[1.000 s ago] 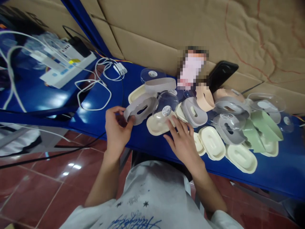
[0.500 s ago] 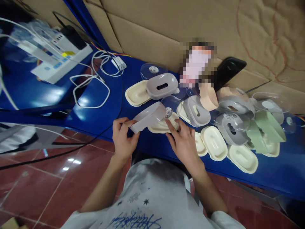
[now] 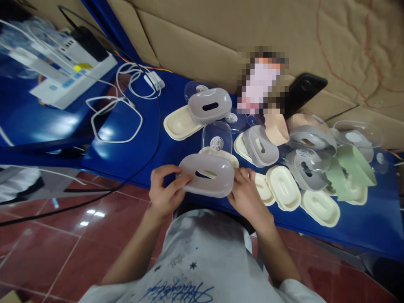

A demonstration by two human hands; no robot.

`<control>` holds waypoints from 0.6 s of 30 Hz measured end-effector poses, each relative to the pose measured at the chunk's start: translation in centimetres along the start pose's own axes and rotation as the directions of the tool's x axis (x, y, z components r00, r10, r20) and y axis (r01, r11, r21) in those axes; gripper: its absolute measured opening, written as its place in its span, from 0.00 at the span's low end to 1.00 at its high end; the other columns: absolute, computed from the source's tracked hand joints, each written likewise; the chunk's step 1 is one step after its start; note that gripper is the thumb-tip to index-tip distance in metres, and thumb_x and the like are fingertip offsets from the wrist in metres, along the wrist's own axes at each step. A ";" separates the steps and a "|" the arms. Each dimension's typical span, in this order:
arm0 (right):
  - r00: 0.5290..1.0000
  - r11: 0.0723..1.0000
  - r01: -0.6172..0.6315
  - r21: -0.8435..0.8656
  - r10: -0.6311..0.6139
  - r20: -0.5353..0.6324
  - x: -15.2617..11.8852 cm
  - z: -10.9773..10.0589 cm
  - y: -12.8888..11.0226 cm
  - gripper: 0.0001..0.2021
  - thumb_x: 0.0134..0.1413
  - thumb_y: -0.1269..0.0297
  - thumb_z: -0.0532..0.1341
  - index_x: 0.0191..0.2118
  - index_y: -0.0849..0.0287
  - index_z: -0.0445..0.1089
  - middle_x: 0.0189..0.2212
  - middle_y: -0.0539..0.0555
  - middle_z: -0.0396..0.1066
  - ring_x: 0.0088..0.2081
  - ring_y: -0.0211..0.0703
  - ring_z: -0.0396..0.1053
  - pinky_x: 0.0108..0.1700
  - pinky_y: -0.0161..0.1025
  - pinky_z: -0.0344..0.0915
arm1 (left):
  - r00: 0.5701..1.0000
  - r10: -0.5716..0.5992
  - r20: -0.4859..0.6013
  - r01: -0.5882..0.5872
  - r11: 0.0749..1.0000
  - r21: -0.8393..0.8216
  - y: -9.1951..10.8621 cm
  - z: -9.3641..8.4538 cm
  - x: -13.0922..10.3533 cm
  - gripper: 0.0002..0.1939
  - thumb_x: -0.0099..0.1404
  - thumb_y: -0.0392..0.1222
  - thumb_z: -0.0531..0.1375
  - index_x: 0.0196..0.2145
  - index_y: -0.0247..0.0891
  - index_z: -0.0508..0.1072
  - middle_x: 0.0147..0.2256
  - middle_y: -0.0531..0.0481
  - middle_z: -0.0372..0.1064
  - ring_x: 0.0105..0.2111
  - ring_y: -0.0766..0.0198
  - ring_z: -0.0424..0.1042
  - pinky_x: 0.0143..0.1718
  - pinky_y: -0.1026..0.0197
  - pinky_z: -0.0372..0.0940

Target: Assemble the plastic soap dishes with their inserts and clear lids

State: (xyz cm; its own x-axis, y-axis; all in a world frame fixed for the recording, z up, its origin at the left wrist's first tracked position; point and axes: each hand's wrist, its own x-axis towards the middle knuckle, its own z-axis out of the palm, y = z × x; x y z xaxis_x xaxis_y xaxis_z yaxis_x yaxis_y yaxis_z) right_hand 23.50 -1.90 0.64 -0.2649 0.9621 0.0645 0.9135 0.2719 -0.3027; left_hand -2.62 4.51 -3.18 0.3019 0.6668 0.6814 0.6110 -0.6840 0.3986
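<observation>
A grey oval plastic cover with a long slot is held out above the table's front edge, slot side up. My left hand pinches its left end, thumb and fingers closed on the rim. At the right end my right hand has its fingers curled against the rim, partly hidden. Just behind the cover lies a cream oval tray, mostly covered by it. A clear lid with a round sticker leans over that tray. Farther back, another grey cover rests partly on a cream tray.
To the right lie several cream trays, grey covers, a peach piece and green pieces. A black phone leans on the cardboard. White cables and a power strip are at left.
The grey cover has turned from on its side to slot side up and come nearer me. My right hand has left the cream tray and clear lid and closed on the cover's right end.
</observation>
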 end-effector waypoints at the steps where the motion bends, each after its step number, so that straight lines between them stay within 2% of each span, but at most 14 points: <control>1: 1.000 0.999 0.012 0.030 -0.013 0.012 0.0 -0.1 0.1 0.11 0.63 0.75 0.59 0.44 0.59 0.78 0.46 0.62 0.76 0.49 0.57 0.67 0.54 0.54 0.63 | 1.000 0.002 -0.005 -0.002 1.000 -0.010 0.1 -0.2 -0.1 0.11 0.68 0.33 0.65 0.43 0.48 0.82 0.44 0.48 0.75 0.44 0.57 0.77 0.44 0.53 0.74; 2: 1.000 0.998 0.017 0.068 -0.018 0.016 0.0 -0.3 0.2 0.16 0.64 0.75 0.58 0.52 0.60 0.77 0.45 0.61 0.76 0.48 0.56 0.68 0.54 0.54 0.63 | 1.000 -0.002 -0.013 0.002 1.000 -0.021 0.3 -0.4 -0.1 0.11 0.67 0.32 0.66 0.43 0.48 0.82 0.44 0.48 0.75 0.44 0.56 0.77 0.44 0.54 0.74; 3: 1.000 0.994 0.009 0.113 -0.011 0.010 0.0 -0.4 0.4 0.23 0.65 0.75 0.56 0.63 0.61 0.72 0.44 0.60 0.76 0.47 0.55 0.69 0.54 0.54 0.64 | 1.000 -0.011 -0.020 0.010 0.999 -0.030 0.5 -0.5 -0.2 0.11 0.67 0.32 0.67 0.43 0.48 0.81 0.44 0.48 0.75 0.44 0.56 0.77 0.43 0.54 0.74; 4: 1.000 0.987 -0.006 0.162 0.006 -0.001 0.0 -0.6 0.6 0.30 0.67 0.75 0.54 0.73 0.63 0.61 0.43 0.59 0.76 0.46 0.54 0.70 0.55 0.53 0.66 | 0.999 -0.018 -0.028 0.017 0.999 -0.036 0.7 -0.6 -0.2 0.11 0.67 0.32 0.67 0.43 0.48 0.81 0.45 0.47 0.75 0.44 0.56 0.77 0.43 0.54 0.74; 6: 0.999 0.967 -0.042 0.252 0.049 -0.021 0.0 -0.8 1.2 0.38 0.71 0.74 0.50 0.81 0.62 0.38 0.43 0.57 0.77 0.44 0.51 0.72 0.55 0.52 0.68 | 0.999 -0.024 -0.045 0.022 0.999 -0.037 0.9 -0.7 -0.2 0.10 0.68 0.33 0.67 0.43 0.47 0.81 0.44 0.47 0.76 0.43 0.57 0.77 0.42 0.55 0.74; 7: 0.997 0.956 -0.057 0.286 0.067 -0.026 0.0 -0.9 1.4 0.39 0.72 0.74 0.49 0.82 0.59 0.32 0.45 0.57 0.78 0.45 0.50 0.74 0.56 0.52 0.69 | 0.999 -0.018 -0.047 0.017 0.999 -0.035 1.0 -0.7 -0.3 0.09 0.69 0.34 0.67 0.43 0.47 0.81 0.44 0.47 0.76 0.42 0.57 0.78 0.41 0.55 0.75; 8: 0.997 0.949 -0.065 0.310 0.077 -0.027 -0.1 -1.0 1.6 0.39 0.73 0.74 0.48 0.82 0.55 0.31 0.48 0.57 0.79 0.47 0.50 0.75 0.57 0.52 0.70 | 0.999 -0.010 -0.041 0.009 0.999 -0.033 0.9 -0.7 -0.3 0.08 0.69 0.35 0.66 0.42 0.47 0.81 0.43 0.47 0.76 0.42 0.57 0.78 0.40 0.55 0.75; 10: 0.998 0.943 -0.062 0.326 0.068 -0.009 -0.1 -1.1 1.8 0.40 0.71 0.74 0.49 0.82 0.49 0.35 0.61 0.59 0.76 0.55 0.52 0.75 0.59 0.54 0.71 | 1.000 0.005 -0.019 -0.006 0.999 -0.038 0.8 -0.8 -0.5 0.06 0.70 0.36 0.66 0.41 0.47 0.82 0.43 0.47 0.76 0.41 0.56 0.78 0.40 0.54 0.76; 13: 0.998 0.950 -0.046 0.308 0.030 0.057 0.0 -1.3 1.7 0.42 0.67 0.77 0.52 0.81 0.46 0.42 0.75 0.56 0.61 0.67 0.55 0.69 0.63 0.57 0.70 | 0.999 0.033 0.004 -0.033 0.998 -0.061 0.4 -1.2 -1.1 0.07 0.69 0.36 0.67 0.42 0.47 0.82 0.43 0.46 0.77 0.40 0.57 0.79 0.39 0.55 0.76; 15: 0.994 0.952 -0.021 0.305 -0.012 0.106 0.4 -1.3 1.7 0.44 0.64 0.80 0.51 0.81 0.44 0.43 0.77 0.54 0.56 0.71 0.53 0.65 0.65 0.58 0.70 | 0.998 0.056 0.042 -0.052 0.995 -0.082 0.4 -1.5 -1.6 0.10 0.68 0.33 0.67 0.43 0.48 0.82 0.43 0.47 0.77 0.39 0.59 0.79 0.39 0.57 0.76; 18: 0.993 0.928 0.031 0.371 -0.070 0.094 0.8 -1.4 2.3 0.43 0.65 0.80 0.51 0.81 0.44 0.43 0.77 0.53 0.57 0.71 0.50 0.65 0.67 0.54 0.70 | 0.994 0.088 0.072 -0.081 0.993 -0.090 0.7 -1.4 -2.0 0.13 0.68 0.29 0.65 0.42 0.48 0.82 0.42 0.49 0.78 0.38 0.61 0.79 0.38 0.59 0.76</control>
State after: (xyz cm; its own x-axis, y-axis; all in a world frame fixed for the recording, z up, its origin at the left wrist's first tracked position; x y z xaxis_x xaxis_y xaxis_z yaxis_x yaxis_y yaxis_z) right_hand 25.81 -0.45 1.37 -0.3563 0.9344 -0.0037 0.7251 0.2740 -0.6318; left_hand -3.81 2.25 -3.38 0.4061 0.6239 0.6677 0.5158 -0.7596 0.3961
